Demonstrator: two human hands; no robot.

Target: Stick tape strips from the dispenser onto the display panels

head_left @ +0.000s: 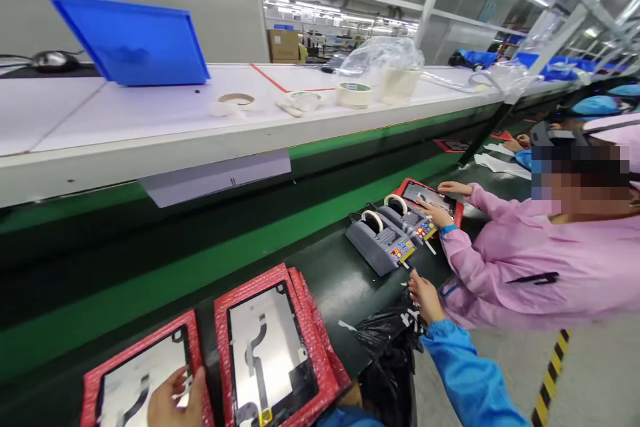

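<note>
My left hand is over the right edge of a display panel lying on red bubble wrap at the lower left. Its thumb and fingers are bent, with a gap between them. A second display panel, with a dark flex cable, rests on stacked red bubble-wrap sleeves. My right hand, in a blue sleeve, has its fingertips drawn together just in front of a grey tape dispenser. Whatever is between those fingertips is too small to make out. A short white tape end sticks out of the dispenser.
A black plastic bag with tape scraps hangs at the bench edge. Beside the first dispenser stands another tape dispenser. At right, a co-worker in pink handles a panel on red wrap. The shelf above carries a blue bin and tape rolls.
</note>
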